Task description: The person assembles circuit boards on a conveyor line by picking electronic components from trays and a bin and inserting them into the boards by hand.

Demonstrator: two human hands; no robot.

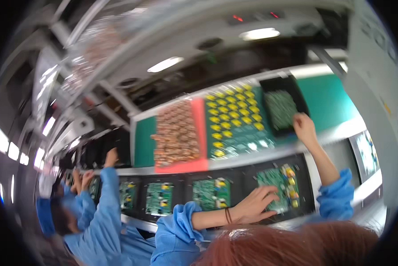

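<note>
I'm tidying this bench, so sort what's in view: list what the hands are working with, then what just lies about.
Likely in use:
- circuit board by the left hand
- black bin by the right hand

Apparently untouched, though possibly needed:
- yellow parts
- orange-brown parts on the red mat

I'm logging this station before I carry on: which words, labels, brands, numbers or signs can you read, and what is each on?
No text is legible.
Red lit marks, top of picture: too blurred to read.
Large marks on the grey panel at right: too blurred.
Circuit board at the left hand: any print is too small.
</note>
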